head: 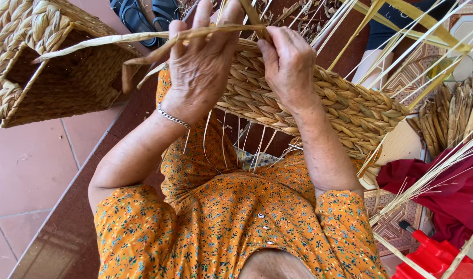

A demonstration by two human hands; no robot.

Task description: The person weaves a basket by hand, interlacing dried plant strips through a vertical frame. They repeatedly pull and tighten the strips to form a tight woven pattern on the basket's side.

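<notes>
Basket [319,103], half-woven, lies across the lap at frame centre, loose straw spokes fanning to 1 o'clock. Left hand [200,67] closes around a flat strand [107,40] running off to 9 o'clock, fingers hooked over the rim. Right hand [288,64] pinches a strand at the rim, thumb pressed down. Finished basket [45,62] sits on the tiled floor at 10 o'clock. Red cloth [448,191] at 4 o'clock, red plastic tool [432,256] at 5. Sandals [143,13] at 12.
</notes>
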